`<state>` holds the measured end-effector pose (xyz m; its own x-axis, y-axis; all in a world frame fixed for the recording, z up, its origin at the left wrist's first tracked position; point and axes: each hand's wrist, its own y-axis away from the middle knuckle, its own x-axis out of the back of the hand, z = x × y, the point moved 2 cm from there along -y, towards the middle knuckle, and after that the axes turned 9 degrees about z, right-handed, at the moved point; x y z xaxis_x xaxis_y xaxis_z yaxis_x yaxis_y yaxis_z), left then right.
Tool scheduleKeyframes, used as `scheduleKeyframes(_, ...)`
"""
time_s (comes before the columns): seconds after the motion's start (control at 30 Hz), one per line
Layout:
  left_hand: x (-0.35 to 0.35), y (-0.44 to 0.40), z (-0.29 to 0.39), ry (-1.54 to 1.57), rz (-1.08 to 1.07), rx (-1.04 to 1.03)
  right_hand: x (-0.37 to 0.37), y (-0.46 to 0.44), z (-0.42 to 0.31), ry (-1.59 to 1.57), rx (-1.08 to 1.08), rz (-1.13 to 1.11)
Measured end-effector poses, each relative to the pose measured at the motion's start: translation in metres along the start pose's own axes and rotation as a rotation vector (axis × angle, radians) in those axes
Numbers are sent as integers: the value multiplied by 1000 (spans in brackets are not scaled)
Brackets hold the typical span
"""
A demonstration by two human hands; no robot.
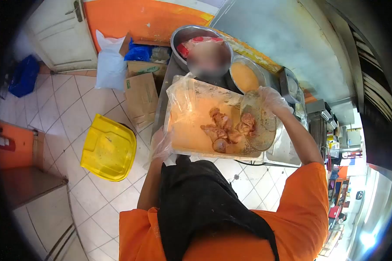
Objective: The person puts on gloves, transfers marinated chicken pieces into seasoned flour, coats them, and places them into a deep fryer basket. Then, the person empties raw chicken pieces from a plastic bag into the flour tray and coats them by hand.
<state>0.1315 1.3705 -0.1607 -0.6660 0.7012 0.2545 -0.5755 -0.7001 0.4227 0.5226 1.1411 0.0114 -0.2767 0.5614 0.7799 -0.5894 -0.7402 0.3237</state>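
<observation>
A clear plastic tub [191, 153] holds a layer of pale orange flour-like powder [191, 124]. Several coated chicken pieces [224, 124] lie in it towards the right, and a small round object [220, 145] sits by them. My left hand [161, 145], in a clear plastic glove, grips the tub's left wall near its front corner. At the tub's right side, my gloved right hand [272, 101] is closed on the rim of a round wire mesh sieve [263, 126]. The sieve stands tilted over the powder, its mesh beside the chicken.
Behind the tub are a large metal pot [178, 37] with red-and-white packaging and a bowl of orange liquid [245, 77]. A yellow plastic bin [109, 148] stands on the tiled floor at left, near cardboard boxes [141, 98] and a white sack [110, 63]. Another tray [285, 148] sits at right.
</observation>
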Motion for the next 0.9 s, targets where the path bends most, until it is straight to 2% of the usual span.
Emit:
scheduleKeyframes(0.07,-3,-4,-7,43,-2,-35,1,3,6,86,66,32)
scheduleKeyframes(0.1,-4,-5,-8,34,7,-29,32,21,-4,48,74,133)
scheduleKeyframes(0.17,-6,-5,-9,16,31,-16,62,28,-19,-26,21,215)
scheduleKeyframes(0.23,-2,-3,-9,-19,13,-72,74,28,-32,-108,-111,166)
scheduleKeyframes(0.33,-8,-14,-27,-1,23,-89,117,49,-47,-196,-143,196)
scheduleKeyframes(0.37,-14,-18,-39,14,25,-77,108,46,-45,-192,-125,191)
scheduleKeyframes(0.43,-7,-8,-21,43,9,-28,85,42,-32,-192,-118,174)
scheduleKeyframes(0.53,-3,2,-7,78,23,-39,96,39,-1,-296,-185,56)
scheduleKeyframes(0.63,5,11,15,-79,105,-177,106,56,29,-370,-206,294)
scheduleKeyframes(0.73,5,23,31,-316,271,-365,73,61,84,-356,-182,682)
scheduleKeyframes(0.77,3,27,36,-397,333,-432,52,56,110,-438,-233,616)
scheduleKeyframes(0.83,0,41,60,-333,339,-418,23,45,147,-465,-329,580)
scheduleKeyframes(0.9,-6,49,79,-272,342,-398,-3,31,167,-436,-429,629)
